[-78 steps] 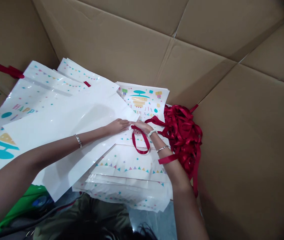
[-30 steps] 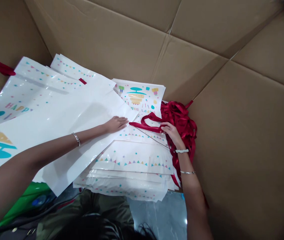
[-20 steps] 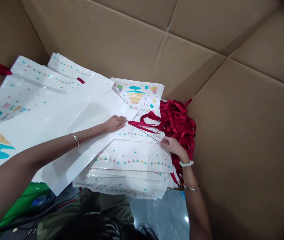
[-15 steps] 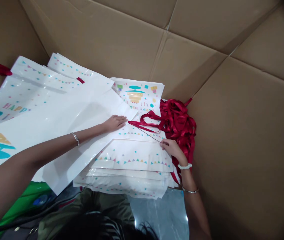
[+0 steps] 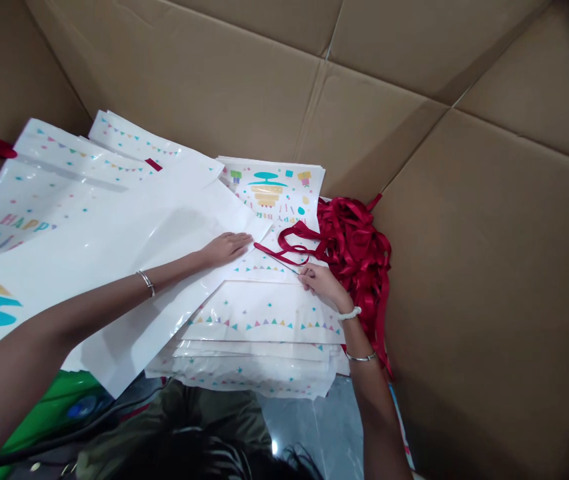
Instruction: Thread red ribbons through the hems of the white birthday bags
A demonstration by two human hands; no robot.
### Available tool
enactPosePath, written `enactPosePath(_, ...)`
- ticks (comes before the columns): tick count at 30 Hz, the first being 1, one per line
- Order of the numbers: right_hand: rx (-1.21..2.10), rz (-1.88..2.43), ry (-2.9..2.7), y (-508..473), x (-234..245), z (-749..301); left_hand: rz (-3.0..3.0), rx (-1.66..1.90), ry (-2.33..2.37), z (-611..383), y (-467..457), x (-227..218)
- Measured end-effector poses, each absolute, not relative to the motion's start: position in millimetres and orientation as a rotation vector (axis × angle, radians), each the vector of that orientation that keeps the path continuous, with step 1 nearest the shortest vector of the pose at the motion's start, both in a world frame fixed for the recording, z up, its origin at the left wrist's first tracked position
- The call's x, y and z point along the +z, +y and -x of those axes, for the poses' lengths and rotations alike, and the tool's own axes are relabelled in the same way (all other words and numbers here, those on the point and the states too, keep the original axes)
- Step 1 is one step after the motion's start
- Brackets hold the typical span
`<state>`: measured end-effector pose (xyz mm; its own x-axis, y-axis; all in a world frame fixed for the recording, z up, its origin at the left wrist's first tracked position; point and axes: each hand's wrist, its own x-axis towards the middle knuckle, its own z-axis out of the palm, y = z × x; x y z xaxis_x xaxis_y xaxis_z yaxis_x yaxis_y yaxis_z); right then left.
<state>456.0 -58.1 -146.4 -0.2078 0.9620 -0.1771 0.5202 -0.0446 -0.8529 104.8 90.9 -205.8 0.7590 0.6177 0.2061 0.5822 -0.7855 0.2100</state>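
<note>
Left hand (image 5: 225, 250): we see its grip open, lying flat on a white plastic gift bag (image 5: 164, 227).
Right hand (image 5: 324, 283): grip together at a thin dark thread (image 5: 287, 265); we cannot tell if clamped.
Beside: tangled red ribbon (image 5: 357, 257), a stack of printed bags (image 5: 264, 327), a cardboard sheet (image 5: 484, 267).

Even, fairly bright room light falls on the cardboard flaps (image 5: 204, 87), with a soft shadow and sheen across the glossy white bags (image 5: 114, 220). Glare spots the polished floor tile (image 5: 309, 427); the corners darken and blur.
</note>
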Motion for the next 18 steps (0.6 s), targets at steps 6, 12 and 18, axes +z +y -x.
enactPosePath(6,1.019,1.577,-1.786,-75,-157,-489,-2.797,0.403,0.912,-106,90,-206)
enactPosePath(12,0.56,1.6,-1.99,-58,-153,-475,-2.749,0.432,0.887,-108,91,-207)
enactPosePath(18,0.449,1.576,-2.092,-31,-156,-463,-2.712,0.436,0.926,-120,86,-209)
